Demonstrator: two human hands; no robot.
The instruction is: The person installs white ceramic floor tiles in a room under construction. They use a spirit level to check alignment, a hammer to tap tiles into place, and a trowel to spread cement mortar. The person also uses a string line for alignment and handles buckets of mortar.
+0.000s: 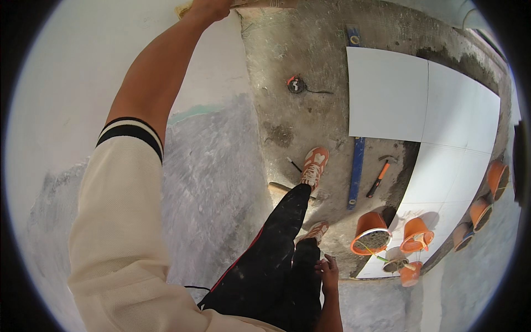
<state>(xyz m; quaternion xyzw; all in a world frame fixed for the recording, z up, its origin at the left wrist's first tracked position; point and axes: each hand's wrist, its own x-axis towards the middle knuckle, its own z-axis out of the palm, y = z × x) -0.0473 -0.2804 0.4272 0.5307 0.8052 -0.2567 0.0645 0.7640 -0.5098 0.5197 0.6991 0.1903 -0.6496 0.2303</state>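
At the top edge, my left hand (pixel 213 8) is closed around a length of wood (pixel 265 4), which shows on both sides of it. Some of those fingers are cut off by the frame. Low in the view, my right hand (pixel 327 268) hangs beside my dark trousers with its fingers bent and apart; I see nothing in it. Large white tiles (pixel 387 94) cover the right part of the floor. A blue spirit level (pixel 357 171) shows at two sides of the nearest tile, its middle hidden by that tile. An orange-handled hammer (pixel 378 179) lies right of the level.
A round tape measure (pixel 296 84) sits on the rough concrete floor (pixel 310 119). An orange bucket of grey mix (pixel 370 235) and further orange buckets (pixel 416 233) stand at lower right; several more line the right wall. A patchy plastered wall (pixel 215 160) rises at left. A wood strip (pixel 279 187) lies beside my shoe.
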